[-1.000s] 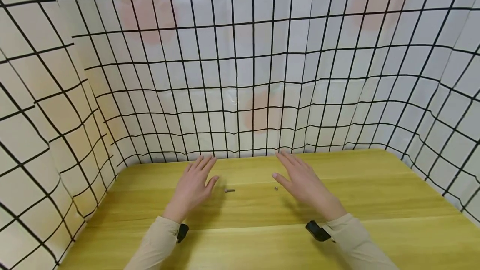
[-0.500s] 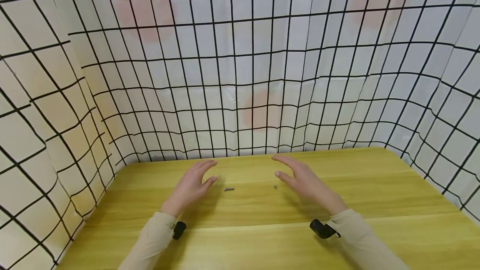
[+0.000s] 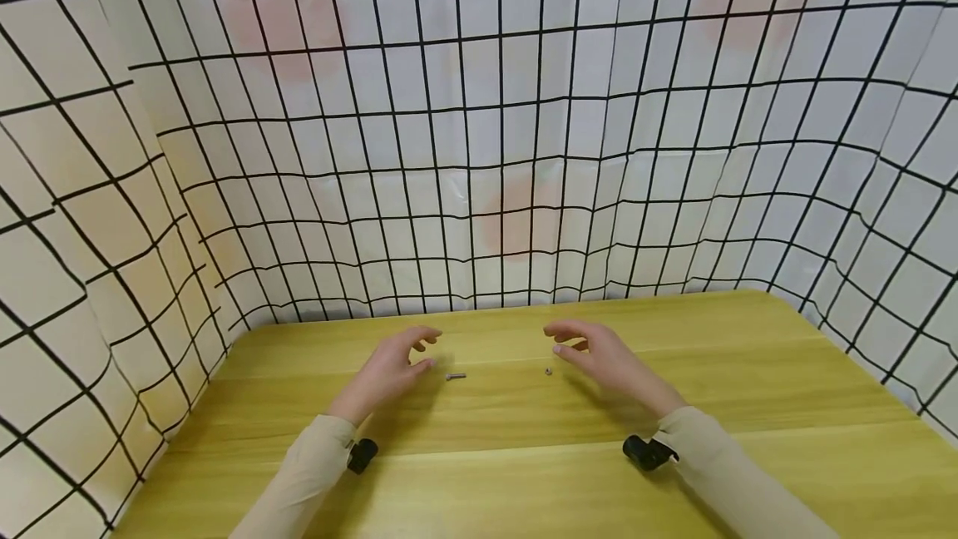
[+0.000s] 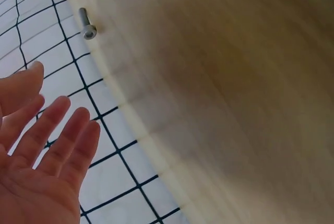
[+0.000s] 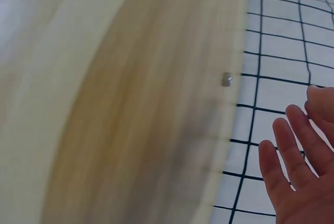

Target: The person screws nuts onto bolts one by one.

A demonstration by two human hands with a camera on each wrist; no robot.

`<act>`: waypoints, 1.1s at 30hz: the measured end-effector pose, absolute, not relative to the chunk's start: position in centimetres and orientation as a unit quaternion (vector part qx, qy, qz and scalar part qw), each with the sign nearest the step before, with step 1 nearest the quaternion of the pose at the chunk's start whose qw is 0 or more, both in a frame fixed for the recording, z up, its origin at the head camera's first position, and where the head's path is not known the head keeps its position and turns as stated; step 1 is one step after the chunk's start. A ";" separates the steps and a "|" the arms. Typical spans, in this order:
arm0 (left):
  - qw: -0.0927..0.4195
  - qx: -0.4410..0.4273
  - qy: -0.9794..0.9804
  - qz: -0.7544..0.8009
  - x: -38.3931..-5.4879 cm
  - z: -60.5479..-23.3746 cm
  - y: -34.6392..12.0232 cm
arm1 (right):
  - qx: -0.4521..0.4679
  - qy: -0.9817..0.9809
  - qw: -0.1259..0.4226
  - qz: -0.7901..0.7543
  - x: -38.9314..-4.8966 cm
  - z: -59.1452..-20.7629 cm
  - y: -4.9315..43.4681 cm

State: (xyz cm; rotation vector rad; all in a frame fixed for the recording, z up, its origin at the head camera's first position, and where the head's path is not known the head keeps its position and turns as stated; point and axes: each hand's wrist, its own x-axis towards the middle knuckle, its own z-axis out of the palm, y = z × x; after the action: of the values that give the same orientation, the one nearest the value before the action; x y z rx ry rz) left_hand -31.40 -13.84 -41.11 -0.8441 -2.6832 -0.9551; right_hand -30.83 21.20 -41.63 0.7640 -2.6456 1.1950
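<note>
A small metal bolt [image 3: 456, 376] lies on the wooden table, its socket head [image 4: 89, 32] facing the camera in the left wrist view. To its right on the same surface sits a small metal nut [image 3: 548, 371], also visible as a nut [image 5: 227, 79] in the right wrist view. My left hand [image 3: 391, 368] hovers just left of the bolt, fingers loosely bent and holding nothing. Just right of the nut, my right hand [image 3: 608, 360] is held above the table, its fingers relaxed and apart from the nut.
The yellowish wooden table [image 3: 479, 472] reaches back to a white wall sheet with a black grid [image 3: 505, 190]. Similar gridded sheets stand at the left and right sides. Each wrist wears a black camera [image 3: 362, 456] below a beige sleeve [image 3: 303, 472].
The fingers of both hands have gone from stretched forward to loosely bent. Both hands stay beside the bolt and nut, which lie in place; the head view has shifted slightly.
</note>
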 end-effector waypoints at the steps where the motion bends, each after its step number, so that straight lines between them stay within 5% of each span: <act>1: 0.080 -0.279 -0.900 -0.325 -31.4 -41.2 -13.9 | 0.253 -0.880 0.065 0.397 -31.0 -41.7 21.2; 18: -0.010 -0.253 -0.899 -0.358 -32.0 -41.9 -14.3 | 0.261 -0.891 -0.047 0.369 -32.6 -43.0 21.1; 33: -0.067 -0.231 -0.887 -0.395 -33.3 -42.2 -13.7 | 0.273 -0.875 -0.083 0.392 -32.9 -42.7 21.3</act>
State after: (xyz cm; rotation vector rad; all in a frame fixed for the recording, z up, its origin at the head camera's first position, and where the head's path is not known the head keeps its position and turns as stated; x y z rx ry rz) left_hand -33.34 -13.68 -42.23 -0.7596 -2.9111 -1.2962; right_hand -32.94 21.26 -42.68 0.9061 -2.9020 1.3008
